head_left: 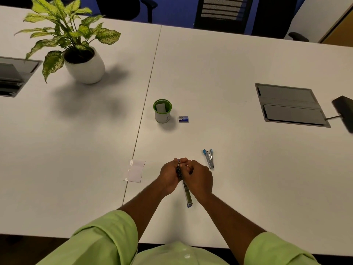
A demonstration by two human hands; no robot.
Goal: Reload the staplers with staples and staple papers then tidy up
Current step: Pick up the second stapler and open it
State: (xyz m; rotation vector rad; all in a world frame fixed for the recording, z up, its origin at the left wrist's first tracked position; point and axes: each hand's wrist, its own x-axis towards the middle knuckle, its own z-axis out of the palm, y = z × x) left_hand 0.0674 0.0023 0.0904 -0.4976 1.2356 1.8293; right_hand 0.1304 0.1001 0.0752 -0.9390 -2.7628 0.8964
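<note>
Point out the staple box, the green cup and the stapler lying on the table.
staple box [183, 119], head view, top face.
green cup [162, 118], head view, white outer wall.
stapler [209, 159], head view, metal middle.

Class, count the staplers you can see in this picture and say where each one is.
2. One stapler is opened out, held between both hands; the other stapler lies on the table to their right. The green cup may hide more.

Dressed in a light green shirt [177, 253] with small pale buttons down the front. Sleeves rolled back into thick cuffs [114, 226] near the elbows, forearms bare from there out over the white desk [248, 169] edge.
</note>
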